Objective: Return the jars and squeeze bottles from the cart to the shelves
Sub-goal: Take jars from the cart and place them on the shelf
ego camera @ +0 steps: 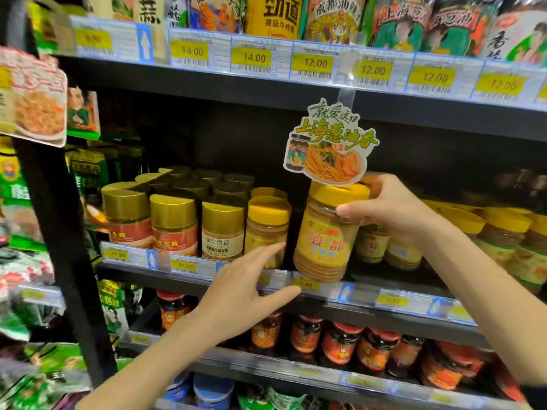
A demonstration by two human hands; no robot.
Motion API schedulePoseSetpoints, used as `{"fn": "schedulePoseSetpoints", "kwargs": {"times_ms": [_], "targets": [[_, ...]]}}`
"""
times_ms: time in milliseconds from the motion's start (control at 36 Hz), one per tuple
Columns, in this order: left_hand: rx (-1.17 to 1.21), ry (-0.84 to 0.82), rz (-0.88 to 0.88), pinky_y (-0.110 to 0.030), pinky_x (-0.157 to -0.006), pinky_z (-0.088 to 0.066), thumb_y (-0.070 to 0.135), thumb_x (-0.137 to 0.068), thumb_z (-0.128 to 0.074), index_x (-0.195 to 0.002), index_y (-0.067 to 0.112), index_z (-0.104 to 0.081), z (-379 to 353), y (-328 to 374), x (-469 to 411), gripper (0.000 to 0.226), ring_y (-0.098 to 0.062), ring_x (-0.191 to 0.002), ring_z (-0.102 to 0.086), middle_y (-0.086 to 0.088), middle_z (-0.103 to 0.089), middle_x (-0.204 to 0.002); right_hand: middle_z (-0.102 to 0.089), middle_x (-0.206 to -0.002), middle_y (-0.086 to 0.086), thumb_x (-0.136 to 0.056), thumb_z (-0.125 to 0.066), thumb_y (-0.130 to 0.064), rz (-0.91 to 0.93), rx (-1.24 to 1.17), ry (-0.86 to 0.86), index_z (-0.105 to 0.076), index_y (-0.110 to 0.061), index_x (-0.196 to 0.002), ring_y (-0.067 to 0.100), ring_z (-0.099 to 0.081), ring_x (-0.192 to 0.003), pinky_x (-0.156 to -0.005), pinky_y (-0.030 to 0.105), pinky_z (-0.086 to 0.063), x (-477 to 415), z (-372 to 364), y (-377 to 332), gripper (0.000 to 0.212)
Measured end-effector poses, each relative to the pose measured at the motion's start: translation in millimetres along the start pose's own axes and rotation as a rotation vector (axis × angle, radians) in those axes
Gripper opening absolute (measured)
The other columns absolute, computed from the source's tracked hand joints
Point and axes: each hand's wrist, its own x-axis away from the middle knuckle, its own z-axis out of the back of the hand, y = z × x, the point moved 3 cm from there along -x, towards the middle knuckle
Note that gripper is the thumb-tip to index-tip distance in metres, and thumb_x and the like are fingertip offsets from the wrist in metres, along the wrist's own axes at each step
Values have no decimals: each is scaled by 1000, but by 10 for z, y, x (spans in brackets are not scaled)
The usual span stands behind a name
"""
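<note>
Jar [325, 241], tilted over the shelf [370, 294] edge, gripped near its lid by fingers of the right hand [393, 205]; fingers of the left hand [245, 288] released near its base: this high grip could let it slip, or knock the neighbouring jar [266, 229].

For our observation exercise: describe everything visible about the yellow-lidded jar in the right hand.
The clear plastic jar with a yellow lid holds tan paste and bears a yellow label with red characters. It tilts, lid leaning right, at the front of the black shelf. The right hand grips its lid and shoulder; the left hand is apart from it.
</note>
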Motion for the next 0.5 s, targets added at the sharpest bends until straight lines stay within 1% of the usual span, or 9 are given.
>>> {"fn": "schedulePoseSetpoints", "kwargs": {"times_ms": [56, 83, 139, 194, 250, 333, 389, 444, 500], "targets": [[-133, 8, -27, -14, -106, -25, 69, -78, -43, -141, 35, -34, 51, -85, 62, 72, 12, -127, -26, 24, -36, -141, -72, -99, 9, -38, -84, -30, 12, -14, 28, -67, -25, -93, 27, -67, -96, -81, 47, -53, -54, 39, 26, 59], [-189, 13, -40, -15, -108, -22, 68, -79, -40, -141, 34, -35, 70, -134, 92, 71, 9, -130, -25, 22, -36, -143, -72, -96, 7, -38, -86, -24, 21, -23, 37, -66, -24, -94, 25, -67, -93, -77, 42, -53, -75, 55, 36, 60], [-276, 17, -60, -18, -110, -17, 66, -83, -35, -141, 31, -37, 95, -250, 142, 68, 5, -133, -22, 19, -36, -143, -71, -96, 3, -44, -81, -21, 38, -58, 45, -64, -23, -99, 19, -67, -91, -74, 33, -55, -112, 71, 66, 58], [-362, 17, -88, -28, -113, -19, 64, -85, -33, -140, 27, -41, 103, -369, 182, 67, -3, -135, -26, 14, -40, -144, -70, -99, 4, -53, -78, -16, 44, -72, 51, -63, -20, -105, 16, -67, -89, -72, 27, -58, -147, 76, 120, 54], [-471, 3, -102, -36, -113, -24, 62, -87, -33, -138, 20, -46, 107, -479, 223, 67, -13, -135, -36, 6, -45, -142, -70, -103, 5, -61, -78, -9, 26, -66, 59, -62, -16, -112, 16, -68, -90, -71, 26, -58, -186, 69, 210, 54], [-612, -25, -127, -32, -113, -18, 60, -89, -32, -139, 14, -44, 99, -604, 283, 69, -20, -134, -39, 1, -43, -144, -69, -108, 6, -61, -81, -12, -17, -38, 57, -58, -14, -121, 18, -68, -97, -76, 30, -58, -234, 35, 373, 64], [-671, -38, -159, -36, -111, -16, 60, -89, -35, -141, 13, -40, 82, -663, 312, 70, -20, -136, -35, 0, -37, -147, -69, -105, 3, -57, -82, -15, -33, -21, 56, -59, -18, -115, 16, -67, -94, -75, 29, -56, -257, 3, 467, 62], [-680, -39, -179, -35, -110, -17, 60, -89, -36, -143, 14, -37, 78, -693, 322, 71, -19, -137, -32, 1, -34, -149, -68, -100, 1, -59, -82, -11, -46, -26, 49, -59, -24, -106, 11, -66, -89, -69, 22, -55, -275, -32, 544, 54], [-650, -37, -185, -35, -111, -15, 59, -89, -37, -144, 15, -35, 76, -715, 317, 70, -17, -139, -30, 3, -32, -150, -67, -98, 0, -62, -81, -7, -63, -39, 26, -58, -27, -103, 9, -65, -87, -65, 19, -54, -284, -73, 604, 51]]}}
